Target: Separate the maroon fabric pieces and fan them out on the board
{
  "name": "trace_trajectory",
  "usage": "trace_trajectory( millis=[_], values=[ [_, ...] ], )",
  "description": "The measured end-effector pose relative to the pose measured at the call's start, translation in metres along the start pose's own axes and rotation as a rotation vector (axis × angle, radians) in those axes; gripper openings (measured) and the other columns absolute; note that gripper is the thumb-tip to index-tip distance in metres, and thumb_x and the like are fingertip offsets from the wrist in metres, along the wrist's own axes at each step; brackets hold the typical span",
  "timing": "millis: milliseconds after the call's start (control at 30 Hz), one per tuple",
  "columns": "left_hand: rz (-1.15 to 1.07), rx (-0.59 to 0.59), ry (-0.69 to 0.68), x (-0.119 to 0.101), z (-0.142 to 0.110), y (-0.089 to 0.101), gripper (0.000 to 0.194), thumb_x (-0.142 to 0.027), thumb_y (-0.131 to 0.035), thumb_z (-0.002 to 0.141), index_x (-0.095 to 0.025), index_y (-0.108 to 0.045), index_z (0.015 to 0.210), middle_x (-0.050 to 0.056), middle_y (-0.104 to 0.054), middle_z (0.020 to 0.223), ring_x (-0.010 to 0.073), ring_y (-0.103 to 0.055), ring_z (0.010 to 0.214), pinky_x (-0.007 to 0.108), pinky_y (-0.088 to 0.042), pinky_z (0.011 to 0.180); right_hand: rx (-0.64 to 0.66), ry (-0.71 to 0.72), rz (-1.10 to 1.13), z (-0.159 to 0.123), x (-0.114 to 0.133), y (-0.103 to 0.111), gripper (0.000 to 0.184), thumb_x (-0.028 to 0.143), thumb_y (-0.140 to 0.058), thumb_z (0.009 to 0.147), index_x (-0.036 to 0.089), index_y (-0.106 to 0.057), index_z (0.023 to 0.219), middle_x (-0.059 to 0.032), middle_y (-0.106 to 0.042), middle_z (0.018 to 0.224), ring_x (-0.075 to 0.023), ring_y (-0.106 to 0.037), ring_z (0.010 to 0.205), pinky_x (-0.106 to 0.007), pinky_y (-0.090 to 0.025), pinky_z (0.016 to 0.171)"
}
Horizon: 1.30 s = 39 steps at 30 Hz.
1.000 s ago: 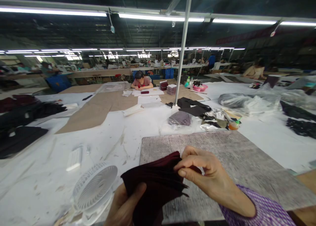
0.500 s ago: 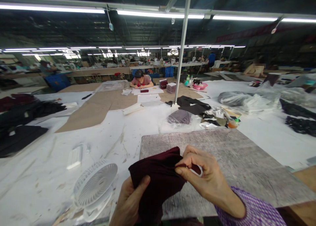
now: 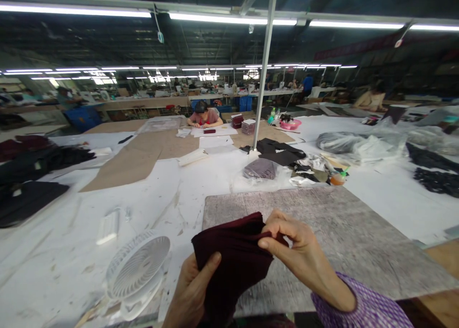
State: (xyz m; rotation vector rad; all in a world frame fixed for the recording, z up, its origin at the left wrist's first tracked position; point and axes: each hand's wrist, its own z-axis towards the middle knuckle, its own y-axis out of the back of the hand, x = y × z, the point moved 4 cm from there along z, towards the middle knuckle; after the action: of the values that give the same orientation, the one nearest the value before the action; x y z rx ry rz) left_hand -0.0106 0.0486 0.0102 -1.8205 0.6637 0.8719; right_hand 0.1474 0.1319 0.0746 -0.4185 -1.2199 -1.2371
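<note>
A stack of dark maroon fabric pieces (image 3: pixel 233 256) is held up above the near edge of a grey board. My left hand (image 3: pixel 195 285) grips its left side, the thumb lying across the front and the other fingers hidden behind. At the upper right edge, my right hand (image 3: pixel 294 249) pinches some of the layers between thumb and fingers. How many layers are in that pinch, I cannot tell. Below and behind the fabric lies the grey mottled board (image 3: pixel 322 223).
Left of my hands stands a white fan (image 3: pixel 139 266), with a white device (image 3: pixel 108 226) beyond it. Past the board are a bagged grey bundle (image 3: pixel 260 169), fabric scraps (image 3: pixel 283 151), an orange bottle (image 3: pixel 337 178) and a pole (image 3: pixel 264 70). A co-worker (image 3: pixel 205 115) leans over the far table.
The fabric stack and my left hand have moved slightly right and up. My right hand keeps pinching at the edge, where the layers look less fanned out than before.
</note>
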Motion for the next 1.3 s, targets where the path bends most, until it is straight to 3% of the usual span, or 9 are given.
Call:
trace_trajectory(
  millis=[200, 300, 467, 633, 800, 933, 1100, 1200, 1300],
  values=[
    [0.071, -0.007, 0.007, 0.000, 0.001, 0.001, 0.036, -0.032, -0.070, 0.070, -0.012, -0.068, 0.100, 0.010, -0.074, 0.091, 0.0303, -0.065, 0.093, 0.035, -0.053, 0.078, 0.128, -0.076, 0.029, -0.003, -0.006, 0.000, 0.054, 0.056, -0.029, 0.090, 0.017, -0.055, 0.064, -0.0001, -0.045, 0.066, -0.0133, -0.044, 0.062, -0.027, -0.035, 0.056],
    [0.076, 0.023, -0.001, 0.002, 0.004, 0.004, 0.039, -0.033, -0.069, 0.072, -0.013, -0.066, 0.105, 0.009, -0.074, 0.093, 0.0294, -0.065, 0.093, 0.035, -0.053, 0.078, 0.212, -0.097, 0.052, -0.004, -0.012, -0.004, 0.054, 0.070, -0.041, 0.078, 0.019, -0.057, 0.070, 0.0013, -0.041, 0.069, -0.0131, -0.040, 0.063, -0.026, -0.033, 0.053],
    [0.054, 0.031, -0.004, 0.006, 0.007, 0.007, 0.036, -0.031, -0.069, 0.072, -0.013, -0.067, 0.104, 0.008, -0.074, 0.090, 0.0276, -0.066, 0.090, 0.034, -0.052, 0.079, 0.142, -0.168, 0.006, -0.007, -0.025, -0.010, 0.031, 0.047, -0.068, 0.072, 0.019, -0.058, 0.064, 0.0029, -0.044, 0.067, -0.0122, -0.042, 0.063, -0.025, -0.036, 0.056],
    [-0.011, -0.018, -0.004, 0.006, 0.007, 0.001, 0.034, -0.031, -0.071, 0.070, -0.013, -0.069, 0.098, 0.009, -0.074, 0.087, 0.0281, -0.067, 0.088, 0.035, -0.053, 0.078, 0.030, -0.043, -0.130, -0.011, -0.027, -0.017, 0.006, 0.025, -0.064, 0.079, 0.021, -0.064, 0.074, -0.0016, -0.057, 0.083, -0.0167, -0.055, 0.078, -0.029, -0.046, 0.070],
    [-0.125, 0.010, 0.017, 0.019, 0.012, 0.000, 0.030, -0.030, -0.067, 0.075, -0.014, -0.067, 0.101, 0.009, -0.074, 0.092, 0.0266, -0.066, 0.092, 0.035, -0.052, 0.082, -0.079, 0.140, -0.265, -0.019, -0.025, -0.028, 0.005, 0.018, -0.057, 0.082, 0.020, -0.058, 0.078, -0.0048, -0.064, 0.088, -0.0175, -0.061, 0.079, -0.029, -0.051, 0.070],
    [-0.370, 0.054, 0.122, 0.039, 0.018, 0.007, 0.028, -0.030, -0.062, 0.080, -0.017, -0.065, 0.105, 0.008, -0.072, 0.100, 0.0251, -0.064, 0.100, 0.036, -0.048, 0.089, 0.104, 0.085, -0.216, -0.022, -0.029, -0.039, 0.011, 0.018, -0.052, 0.086, 0.022, -0.058, 0.095, -0.0064, -0.068, 0.099, -0.0189, -0.065, 0.086, -0.029, -0.055, 0.073],
    [-0.630, 0.120, 0.262, 0.059, 0.021, 0.022, 0.060, -0.065, -0.042, 0.079, -0.016, -0.067, 0.101, 0.011, -0.072, 0.096, 0.0283, -0.061, 0.104, 0.041, -0.046, 0.091, 0.431, 0.096, -0.184, -0.023, -0.035, -0.048, 0.032, 0.015, -0.052, 0.086, 0.026, -0.055, 0.116, -0.0058, -0.066, 0.113, -0.0196, -0.063, 0.101, -0.033, -0.053, 0.086],
    [-0.565, 0.114, 0.287, 0.067, 0.022, 0.030, 0.067, -0.070, -0.041, 0.075, -0.012, -0.069, 0.093, 0.013, -0.073, 0.088, 0.0310, -0.064, 0.097, 0.043, -0.048, 0.087, 0.597, 0.122, -0.104, -0.026, -0.040, -0.057, 0.025, 0.014, -0.053, 0.086, 0.025, -0.058, 0.108, -0.0051, -0.066, 0.113, -0.0190, -0.062, 0.105, -0.032, -0.053, 0.087],
    [-0.382, 0.012, 0.281, 0.072, 0.024, 0.041, 0.046, -0.054, -0.058, 0.075, -0.010, -0.069, 0.079, 0.011, -0.072, 0.075, 0.0284, -0.067, 0.085, 0.039, -0.051, 0.082, 0.689, 0.124, -0.087, -0.031, -0.047, -0.064, 0.024, 0.018, -0.056, 0.085, 0.026, -0.060, 0.107, -0.0052, -0.067, 0.111, -0.0214, -0.060, 0.108, -0.035, -0.051, 0.090]
  ],
)
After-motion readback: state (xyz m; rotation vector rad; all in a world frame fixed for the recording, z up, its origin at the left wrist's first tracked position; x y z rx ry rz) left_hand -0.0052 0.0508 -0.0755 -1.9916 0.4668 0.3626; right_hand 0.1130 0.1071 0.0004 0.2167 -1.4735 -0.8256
